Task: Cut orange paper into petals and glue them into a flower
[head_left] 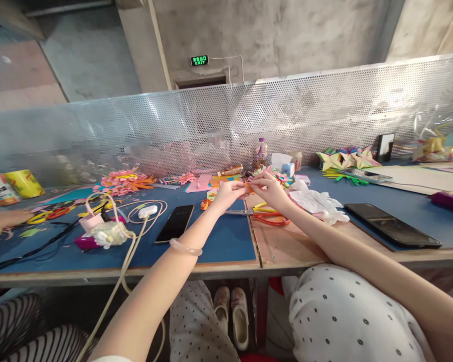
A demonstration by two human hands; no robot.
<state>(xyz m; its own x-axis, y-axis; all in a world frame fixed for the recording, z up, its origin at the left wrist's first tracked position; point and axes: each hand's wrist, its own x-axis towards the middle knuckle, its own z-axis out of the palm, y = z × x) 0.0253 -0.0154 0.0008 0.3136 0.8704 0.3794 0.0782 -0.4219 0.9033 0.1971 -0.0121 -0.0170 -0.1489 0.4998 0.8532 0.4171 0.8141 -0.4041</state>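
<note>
Your left hand (229, 192) and right hand (269, 188) meet out over the middle of the table (211, 246), both arms stretched forward. Between them you hold a small orange piece of paper (246, 184); the fingers of each hand are pinched together on it, left hand on its left end, right hand on its right end. The paper sits just above the table, well away from the near edge, and it is too small to tell its folds. A clear bracelet (185, 247) rings your left forearm.

Just under your right wrist lie scissors (266, 217) with red and yellow handles, on the bare wooden strip of the table. A dark phone (174, 223) lies face up on the blue mat to the left of your left arm, and a second dark phone (391, 225) lies to the right, near the front edge. Crumpled white plastic (317, 201) sits just right of your right hand. Beyond your hands, at the far side, stand a small bottle (262, 151) and a scatter of colored paper pieces. At the far left, pink and orange paper flowers (124, 181) rest on the table, with a white charger and cable (148, 211) near them. Another person's hand (2, 221) rests at the left edge.
</note>
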